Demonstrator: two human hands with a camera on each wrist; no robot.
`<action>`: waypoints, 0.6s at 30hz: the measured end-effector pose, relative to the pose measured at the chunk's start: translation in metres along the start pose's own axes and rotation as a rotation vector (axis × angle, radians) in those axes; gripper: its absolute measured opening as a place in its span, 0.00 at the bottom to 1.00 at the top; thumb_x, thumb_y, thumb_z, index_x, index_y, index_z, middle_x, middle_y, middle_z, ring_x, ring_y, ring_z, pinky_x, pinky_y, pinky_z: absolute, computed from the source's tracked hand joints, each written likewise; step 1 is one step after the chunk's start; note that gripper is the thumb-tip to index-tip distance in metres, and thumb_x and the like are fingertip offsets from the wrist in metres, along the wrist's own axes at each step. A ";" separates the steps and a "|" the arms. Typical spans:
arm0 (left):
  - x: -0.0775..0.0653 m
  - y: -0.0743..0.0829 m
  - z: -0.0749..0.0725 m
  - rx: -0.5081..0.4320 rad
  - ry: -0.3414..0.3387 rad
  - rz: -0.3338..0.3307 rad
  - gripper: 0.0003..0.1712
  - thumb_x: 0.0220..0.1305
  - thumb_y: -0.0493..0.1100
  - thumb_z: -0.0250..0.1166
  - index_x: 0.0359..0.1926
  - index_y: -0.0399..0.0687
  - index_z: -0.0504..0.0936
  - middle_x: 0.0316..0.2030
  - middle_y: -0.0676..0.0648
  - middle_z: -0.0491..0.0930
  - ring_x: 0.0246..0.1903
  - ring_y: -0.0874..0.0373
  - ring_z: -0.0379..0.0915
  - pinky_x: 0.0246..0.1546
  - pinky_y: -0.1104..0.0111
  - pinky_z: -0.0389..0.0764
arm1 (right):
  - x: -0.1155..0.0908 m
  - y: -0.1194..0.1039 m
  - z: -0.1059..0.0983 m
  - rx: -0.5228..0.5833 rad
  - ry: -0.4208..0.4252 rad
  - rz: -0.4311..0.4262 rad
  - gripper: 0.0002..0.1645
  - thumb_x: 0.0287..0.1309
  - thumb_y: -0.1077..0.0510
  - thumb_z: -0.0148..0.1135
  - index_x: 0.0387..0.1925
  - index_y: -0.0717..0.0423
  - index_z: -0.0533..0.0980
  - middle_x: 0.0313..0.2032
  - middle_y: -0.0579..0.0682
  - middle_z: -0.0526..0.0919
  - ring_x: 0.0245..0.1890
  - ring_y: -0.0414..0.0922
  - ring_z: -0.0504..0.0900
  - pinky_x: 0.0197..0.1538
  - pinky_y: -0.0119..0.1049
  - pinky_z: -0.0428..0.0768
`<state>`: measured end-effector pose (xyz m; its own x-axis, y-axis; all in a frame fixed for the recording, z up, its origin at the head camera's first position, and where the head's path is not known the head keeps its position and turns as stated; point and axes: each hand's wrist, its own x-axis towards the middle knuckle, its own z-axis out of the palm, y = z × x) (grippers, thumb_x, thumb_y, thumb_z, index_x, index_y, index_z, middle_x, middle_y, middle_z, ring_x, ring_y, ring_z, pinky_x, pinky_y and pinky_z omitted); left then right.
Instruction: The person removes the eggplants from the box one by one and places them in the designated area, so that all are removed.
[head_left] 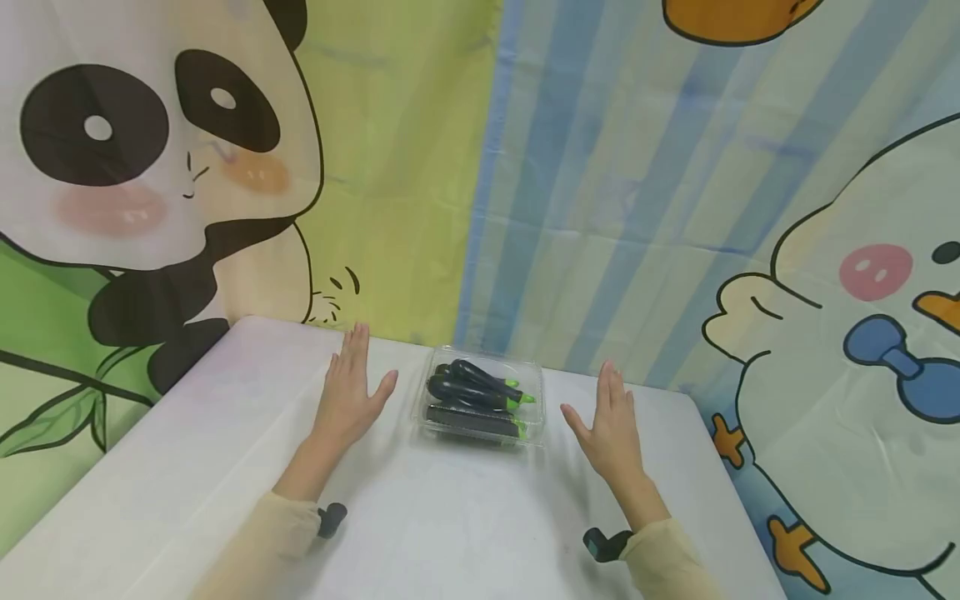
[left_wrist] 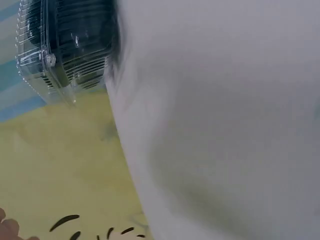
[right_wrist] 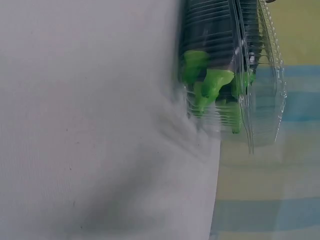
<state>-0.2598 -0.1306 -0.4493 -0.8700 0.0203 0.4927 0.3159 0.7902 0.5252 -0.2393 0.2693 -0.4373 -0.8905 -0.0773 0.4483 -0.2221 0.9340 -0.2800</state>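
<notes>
A clear plastic clamshell box (head_left: 480, 396) stands on the white table with several dark eggplants (head_left: 476, 387) inside, their green stems pointing right. My left hand (head_left: 348, 392) is held up to the left of the box, fingers straight and thumb apart, not touching it. On the other side my right hand (head_left: 611, 425) is raised the same way, also apart from the box. The left wrist view catches one end of the box (left_wrist: 75, 50) and a few fingertips (left_wrist: 9, 227) at the corner. Green eggplant stems (right_wrist: 212, 82) show through the plastic in the right wrist view.
The white table (head_left: 465, 517) ends at a back edge just behind the box. A hanging cloth (head_left: 405, 167) printed with a panda, stripes and a white bird rises behind and beside it. Dark wrist devices (head_left: 606, 544) sit at both cuffs.
</notes>
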 end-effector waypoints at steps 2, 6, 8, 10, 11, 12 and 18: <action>-0.005 -0.001 0.004 -0.055 -0.022 -0.021 0.51 0.66 0.62 0.54 0.75 0.51 0.33 0.76 0.43 0.38 0.74 0.42 0.38 0.72 0.43 0.47 | -0.002 -0.001 0.004 0.033 -0.014 0.013 0.60 0.59 0.36 0.57 0.74 0.58 0.34 0.74 0.63 0.44 0.73 0.62 0.47 0.72 0.63 0.48; -0.013 -0.002 0.015 -0.149 -0.099 -0.065 0.52 0.65 0.62 0.55 0.75 0.53 0.32 0.75 0.41 0.40 0.73 0.39 0.41 0.72 0.45 0.48 | -0.007 -0.004 0.013 0.109 -0.067 0.050 0.58 0.62 0.35 0.54 0.74 0.57 0.32 0.75 0.61 0.39 0.73 0.62 0.46 0.73 0.61 0.46; -0.016 -0.002 0.021 -0.193 -0.138 -0.081 0.53 0.65 0.63 0.55 0.75 0.53 0.31 0.75 0.40 0.40 0.73 0.39 0.41 0.72 0.45 0.49 | -0.009 -0.005 0.018 0.156 -0.097 0.074 0.58 0.63 0.35 0.52 0.74 0.57 0.31 0.75 0.60 0.39 0.73 0.62 0.44 0.73 0.61 0.46; -0.019 -0.002 0.028 -0.236 -0.172 -0.097 0.53 0.65 0.63 0.55 0.75 0.55 0.31 0.75 0.41 0.40 0.73 0.40 0.41 0.72 0.46 0.50 | -0.011 -0.006 0.024 0.206 -0.123 0.096 0.57 0.63 0.35 0.51 0.74 0.55 0.31 0.75 0.59 0.38 0.74 0.61 0.43 0.73 0.60 0.47; -0.020 -0.003 0.031 -0.258 -0.186 -0.102 0.53 0.64 0.63 0.56 0.75 0.55 0.31 0.75 0.42 0.40 0.73 0.41 0.41 0.72 0.46 0.50 | -0.013 -0.006 0.027 0.234 -0.134 0.106 0.56 0.64 0.36 0.51 0.74 0.55 0.31 0.75 0.59 0.38 0.74 0.60 0.42 0.73 0.60 0.47; -0.021 -0.003 0.034 -0.278 -0.203 -0.107 0.54 0.64 0.63 0.56 0.75 0.55 0.31 0.75 0.42 0.39 0.73 0.40 0.40 0.72 0.46 0.50 | -0.014 -0.006 0.029 0.261 -0.142 0.112 0.55 0.64 0.37 0.52 0.74 0.55 0.31 0.75 0.59 0.38 0.74 0.60 0.42 0.73 0.60 0.48; -0.023 -0.005 0.051 -0.400 -0.294 -0.123 0.60 0.59 0.63 0.62 0.75 0.53 0.30 0.75 0.41 0.34 0.73 0.38 0.35 0.71 0.42 0.47 | -0.021 -0.007 0.045 0.389 -0.192 0.146 0.54 0.65 0.43 0.54 0.74 0.50 0.30 0.75 0.56 0.36 0.74 0.59 0.41 0.72 0.61 0.49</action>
<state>-0.2608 -0.1037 -0.4980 -0.9615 0.1583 0.2247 0.2744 0.5023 0.8200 -0.2368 0.2487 -0.4828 -0.9730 -0.0521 0.2249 -0.1883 0.7425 -0.6429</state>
